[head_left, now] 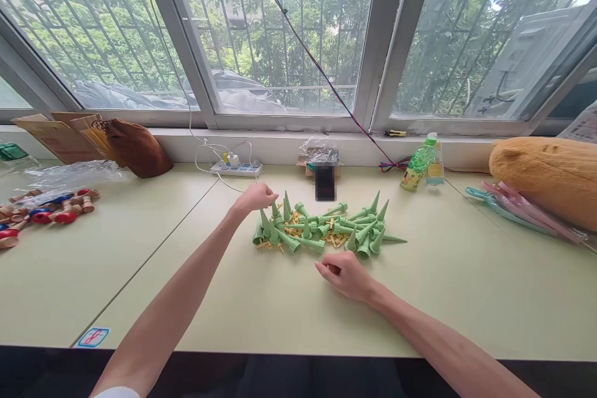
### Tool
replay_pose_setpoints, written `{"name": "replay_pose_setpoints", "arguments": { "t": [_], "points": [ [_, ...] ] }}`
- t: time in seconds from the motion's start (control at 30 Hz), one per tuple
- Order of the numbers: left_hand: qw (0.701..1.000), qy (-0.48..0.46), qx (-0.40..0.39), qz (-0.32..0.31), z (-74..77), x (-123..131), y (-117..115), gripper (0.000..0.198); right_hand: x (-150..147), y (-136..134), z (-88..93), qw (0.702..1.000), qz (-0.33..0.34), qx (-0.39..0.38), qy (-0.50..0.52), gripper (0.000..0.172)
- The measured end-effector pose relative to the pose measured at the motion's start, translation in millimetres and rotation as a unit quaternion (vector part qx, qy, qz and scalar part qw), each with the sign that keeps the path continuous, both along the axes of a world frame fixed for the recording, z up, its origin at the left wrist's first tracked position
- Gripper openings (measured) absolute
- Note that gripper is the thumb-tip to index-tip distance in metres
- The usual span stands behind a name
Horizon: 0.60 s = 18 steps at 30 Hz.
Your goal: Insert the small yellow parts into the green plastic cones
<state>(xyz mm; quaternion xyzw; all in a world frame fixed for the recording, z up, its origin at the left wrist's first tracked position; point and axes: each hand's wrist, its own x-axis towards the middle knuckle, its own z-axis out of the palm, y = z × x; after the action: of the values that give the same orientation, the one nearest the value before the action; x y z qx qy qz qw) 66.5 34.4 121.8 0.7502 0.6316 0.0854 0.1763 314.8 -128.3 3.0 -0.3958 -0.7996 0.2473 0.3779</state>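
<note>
Presently, the green cones (311, 244) and small yellow pieces (336, 240) lie together in one heap, midway between the counter's (233, 317) near and far edges. Several cones stand point-up; most lie on their sides, so much looks unsorted; any joined pieces are too small to tell. The left hand's (255, 197) fingertips draw together at the heap's left end; I cannot tell what they pinch. The right hand (349, 275) is curled just in front, its inner grip hidden. Toward the far edge are a bottle (418, 165) and a brown pouch (140, 152), contents unclear.
</note>
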Motion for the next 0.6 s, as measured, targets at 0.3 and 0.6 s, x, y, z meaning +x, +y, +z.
{"name": "replay_pose_setpoints", "arguments": {
  "t": [0.3,0.6],
  "points": [
    [0.998,0.019,0.058,0.013,16.4,3.0,-10.2,0.049,-0.5,-0.3,0.8,1.000,0.001,-0.002,0.001,0.041],
    [0.993,0.031,0.084,-0.073,26.2,37.0,-3.1,0.027,0.5,-0.3,2.8,1.000,0.002,0.001,-0.006,0.041]
  ]
}}
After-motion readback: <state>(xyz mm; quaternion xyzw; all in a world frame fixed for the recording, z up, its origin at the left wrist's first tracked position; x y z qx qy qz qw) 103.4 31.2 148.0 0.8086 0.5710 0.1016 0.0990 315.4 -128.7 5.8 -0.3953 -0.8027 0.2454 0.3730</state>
